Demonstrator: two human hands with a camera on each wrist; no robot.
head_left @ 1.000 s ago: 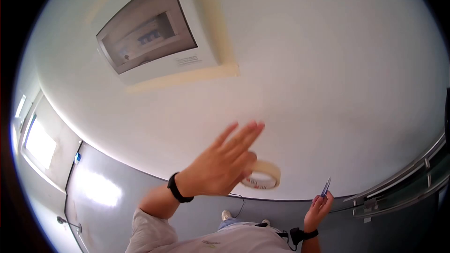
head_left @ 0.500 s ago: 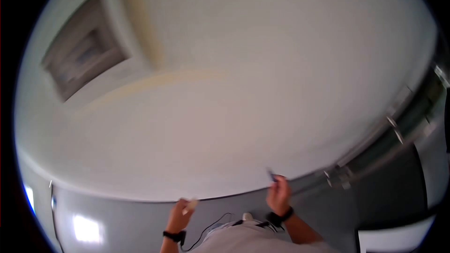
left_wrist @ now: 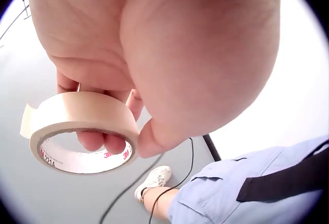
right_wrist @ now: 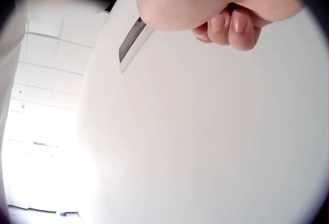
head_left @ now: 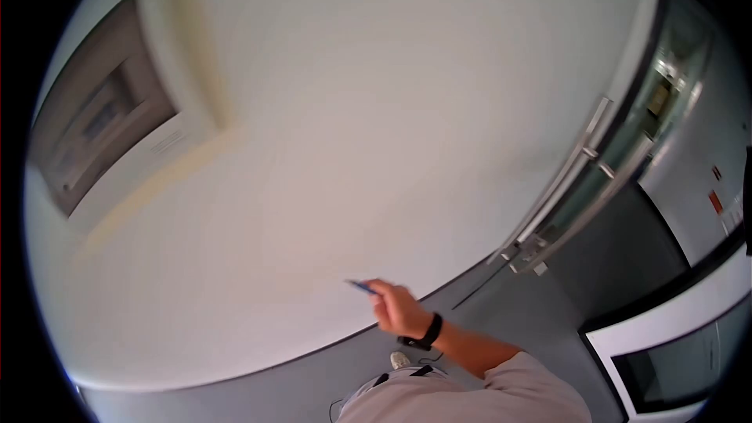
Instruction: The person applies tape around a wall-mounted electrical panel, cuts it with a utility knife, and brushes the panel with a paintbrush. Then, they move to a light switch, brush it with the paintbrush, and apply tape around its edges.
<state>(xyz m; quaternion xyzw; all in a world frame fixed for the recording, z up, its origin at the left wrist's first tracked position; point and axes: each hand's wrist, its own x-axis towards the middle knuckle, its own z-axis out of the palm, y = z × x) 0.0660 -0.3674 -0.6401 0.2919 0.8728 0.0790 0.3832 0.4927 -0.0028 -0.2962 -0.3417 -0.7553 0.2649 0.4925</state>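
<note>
In the head view, the right hand (head_left: 401, 312) grips a slim blue tool (head_left: 360, 287) near the lower part of a pale wall (head_left: 352, 149), its tip pointing left and slightly up; whether the tip touches the wall is hard to tell. A black wristband (head_left: 432, 330) circles the wrist. At the upper left, a box with a dark window (head_left: 102, 102) sits on the wall, with yellowish strips (head_left: 196, 23) along its right side and below it; both look blurred. A metal rail (head_left: 560, 180) slants along the right side, above the grey floor (head_left: 501, 313). The left hand is outside this view.

In the left wrist view, the left hand (left_wrist: 195, 49) holds a roll of cream tape (left_wrist: 85, 108), with fingertips showing inside the ring and the thumb against its outer right side. A loose end (left_wrist: 26, 121) sticks out at the roll's left. Below are a pale shoe (left_wrist: 157, 177), dark cables (left_wrist: 128, 188), light blue shorts (left_wrist: 205, 198) and a black strap (left_wrist: 282, 180).

In the right wrist view, the right hand's fingers are curled inward, and the blue tool is hidden. A dark slanted panel (right_wrist: 131, 41) with a pale edge shows partly behind the hand.
</note>
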